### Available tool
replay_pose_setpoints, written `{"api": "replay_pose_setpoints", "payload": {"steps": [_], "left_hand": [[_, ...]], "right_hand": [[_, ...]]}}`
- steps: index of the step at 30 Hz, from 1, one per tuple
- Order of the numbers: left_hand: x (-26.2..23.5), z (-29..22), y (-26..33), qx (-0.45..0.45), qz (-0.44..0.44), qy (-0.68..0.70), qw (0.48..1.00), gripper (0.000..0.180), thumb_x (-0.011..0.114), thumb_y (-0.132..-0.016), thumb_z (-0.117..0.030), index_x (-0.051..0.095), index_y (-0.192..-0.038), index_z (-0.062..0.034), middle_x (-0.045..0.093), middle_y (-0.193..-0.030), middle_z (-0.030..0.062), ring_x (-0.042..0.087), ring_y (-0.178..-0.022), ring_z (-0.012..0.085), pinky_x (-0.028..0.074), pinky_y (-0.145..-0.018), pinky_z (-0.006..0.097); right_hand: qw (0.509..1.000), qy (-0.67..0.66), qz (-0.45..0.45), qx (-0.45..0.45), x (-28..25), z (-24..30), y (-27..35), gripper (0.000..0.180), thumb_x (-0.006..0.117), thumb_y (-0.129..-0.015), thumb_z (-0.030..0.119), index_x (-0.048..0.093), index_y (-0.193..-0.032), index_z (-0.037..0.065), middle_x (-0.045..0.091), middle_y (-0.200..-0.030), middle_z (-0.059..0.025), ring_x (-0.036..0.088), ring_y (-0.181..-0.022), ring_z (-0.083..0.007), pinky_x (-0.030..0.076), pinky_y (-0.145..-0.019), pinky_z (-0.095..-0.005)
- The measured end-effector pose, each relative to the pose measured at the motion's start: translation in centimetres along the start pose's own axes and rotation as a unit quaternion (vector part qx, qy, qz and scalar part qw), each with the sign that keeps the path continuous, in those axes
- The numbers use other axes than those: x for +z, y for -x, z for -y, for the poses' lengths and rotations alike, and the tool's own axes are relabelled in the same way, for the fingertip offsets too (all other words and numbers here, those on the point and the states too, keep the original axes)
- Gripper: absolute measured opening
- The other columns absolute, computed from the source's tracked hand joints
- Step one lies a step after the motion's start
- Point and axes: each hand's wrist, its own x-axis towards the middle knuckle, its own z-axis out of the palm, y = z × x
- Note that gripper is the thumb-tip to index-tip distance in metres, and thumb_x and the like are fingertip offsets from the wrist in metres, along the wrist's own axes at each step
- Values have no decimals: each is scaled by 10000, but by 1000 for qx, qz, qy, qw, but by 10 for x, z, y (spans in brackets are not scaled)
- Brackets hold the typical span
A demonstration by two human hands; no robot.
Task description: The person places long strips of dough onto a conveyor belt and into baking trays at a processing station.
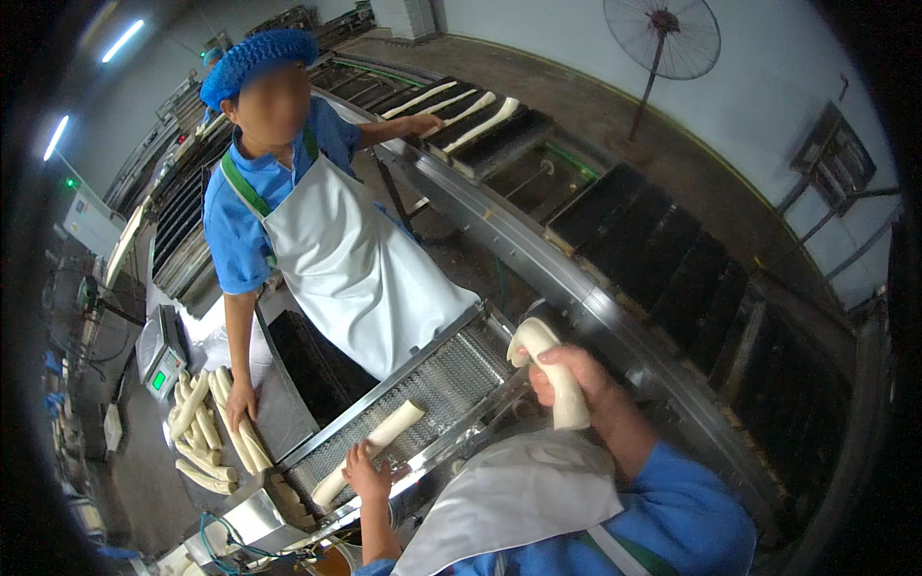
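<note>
On the metal mesh conveyor [451, 370] lies a long pale dough roll [396, 425], running slantwise along the belt. My left hand [368, 475] is closed over the middle of it, fingers across its top. To the right, beyond the belt's side rail, my right hand [574, 376] grips a second pale dough roll [569, 401] around its middle. That roll is held up off the belt, its upper end folded over and drooping to the left. The part of it under my fingers is hidden.
Across the belt a co-worker in a white apron [336, 250] rests one hand [241, 403] by a pile of dough rolls [199, 422]. A scale [161, 350] stands beside the pile. Long dough strips [485, 125] lie on the dark slatted line [663, 250]. A fan [663, 21] stands behind.
</note>
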Motion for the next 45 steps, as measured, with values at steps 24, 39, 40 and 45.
{"api": "replay_pose_setpoints", "payload": {"steps": [24,39,40,45], "left_hand": [[31,-32,-1,20,-24,-7,999,748,769,-672,-158,465,-1354,-119,507,-1352,124,431,-1302,313,223,-1113,598],[27,-89,-32,104,39,53,992,342,703,-743,-201,550,-1005,-43,642,-913,195,618,-835,419,496,-764,473],[21,-99,-32,83,53,99,990,331,691,-761,-210,547,-992,-22,648,-922,213,623,-812,440,505,-728,477],[-17,-157,-41,-71,282,302,908,508,733,-785,-275,627,-1160,50,692,-910,152,660,-810,218,517,-737,340]], "right_hand": [[985,143,54,-83,-14,89,-236,189,607,-915,189,586,-1055,64,662,-893,-105,671,-761,-212,577,-661,-332],[947,244,-143,150,-148,-103,-96,294,633,-902,234,618,-1134,54,678,-996,-109,664,-858,-178,564,-736,-317],[947,251,-141,141,-138,-100,-92,294,631,-908,245,618,-1126,47,677,-1001,-111,664,-868,-182,562,-750,-322],[977,155,-30,141,-96,-117,-107,321,627,-924,281,602,-1121,29,676,-1011,-121,662,-891,-207,551,-813,-343]]}}
